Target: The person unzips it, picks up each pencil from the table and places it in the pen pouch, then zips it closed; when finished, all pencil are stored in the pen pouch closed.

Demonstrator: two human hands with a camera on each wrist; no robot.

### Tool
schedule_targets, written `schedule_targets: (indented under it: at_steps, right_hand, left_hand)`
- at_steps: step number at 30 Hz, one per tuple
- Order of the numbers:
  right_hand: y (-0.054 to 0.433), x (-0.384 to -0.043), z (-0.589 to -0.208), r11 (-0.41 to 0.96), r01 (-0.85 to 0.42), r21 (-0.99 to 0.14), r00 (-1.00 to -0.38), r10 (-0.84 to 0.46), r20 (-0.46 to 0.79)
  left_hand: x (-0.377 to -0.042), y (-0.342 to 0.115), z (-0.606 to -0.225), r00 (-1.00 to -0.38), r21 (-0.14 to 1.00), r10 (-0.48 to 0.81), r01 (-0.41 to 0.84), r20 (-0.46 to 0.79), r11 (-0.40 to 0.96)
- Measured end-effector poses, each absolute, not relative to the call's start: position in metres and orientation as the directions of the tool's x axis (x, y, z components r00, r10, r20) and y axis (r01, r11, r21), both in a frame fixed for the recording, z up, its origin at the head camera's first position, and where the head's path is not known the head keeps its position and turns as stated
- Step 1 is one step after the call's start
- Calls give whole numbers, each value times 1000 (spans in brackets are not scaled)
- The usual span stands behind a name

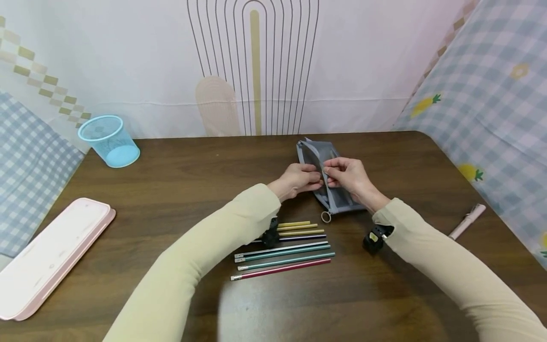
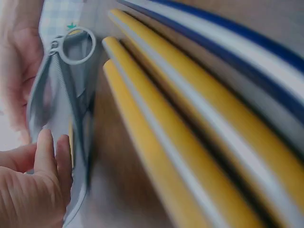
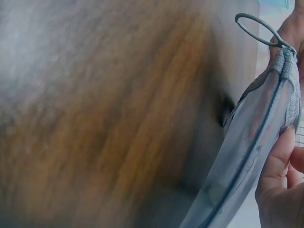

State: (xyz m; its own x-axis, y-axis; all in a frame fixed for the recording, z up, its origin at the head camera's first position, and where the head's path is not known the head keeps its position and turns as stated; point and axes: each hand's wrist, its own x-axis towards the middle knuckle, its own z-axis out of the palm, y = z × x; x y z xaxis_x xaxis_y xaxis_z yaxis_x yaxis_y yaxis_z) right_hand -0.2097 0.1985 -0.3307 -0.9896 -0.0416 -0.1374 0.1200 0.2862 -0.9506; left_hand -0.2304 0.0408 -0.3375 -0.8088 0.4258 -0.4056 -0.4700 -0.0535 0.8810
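Note:
A grey mesh zip pouch [image 1: 342, 199] lies unzipped near the table's back, a ring [image 1: 326, 217] on its zipper pull. My right hand [image 1: 348, 178] pinches the near right edge of its opening between thumb and fingers. At the mouth, my left hand [image 1: 299, 179] reaches in with fingers fairly straight; the fingertips are partly hidden. In the left wrist view a thin yellow strip [image 2: 71, 142] shows beside those fingers; I cannot tell what it is. Below the pouch lies a row of pencils: gold [image 1: 301, 232], dark blue [image 1: 305, 237], silver [image 1: 295, 247], teal [image 1: 295, 261] and red [image 1: 286, 269].
A light blue mesh pencil cup [image 1: 115, 145] stands at the back left. A white and pink case [image 1: 55, 256] lies along the left side. On the right, a pale pink pen [image 1: 467, 221] lies partly behind my right sleeve. Patterned cloth hangs behind the table.

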Motion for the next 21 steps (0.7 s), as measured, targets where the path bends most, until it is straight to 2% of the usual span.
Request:
schedule_targets:
  at_steps: [3,5,9,12,15,21]
  right_hand:
    - [199,-210,-331,267,118,-956,-990,-41,-134]
    - [200,-209,-330,248,113,-962,-991,-38,-126]
    - [202,-209,-327,232,105,-967,-993,-35,-116]
    - [204,-208,-326,238,113,-965,-992,-31,-124]
    - [205,-208,-327,245,116,-963,-991,-32,-128]
    - [205,-206,-328,233,112,-966,-991,-45,-125]
  left_hand:
    - [-227,19,-332,-768,900,515,-436,-380,14]
    - [-224,1,-329,-714,914,591,-391,-374,106]
    - [-217,-37,-328,-592,911,693,-240,-411,335]
    - [-209,-59,-331,-533,883,718,-137,-448,449]
    - [-201,-73,-334,-507,866,732,-61,-455,496]
    - [-191,-87,-338,-510,848,762,111,-400,519]
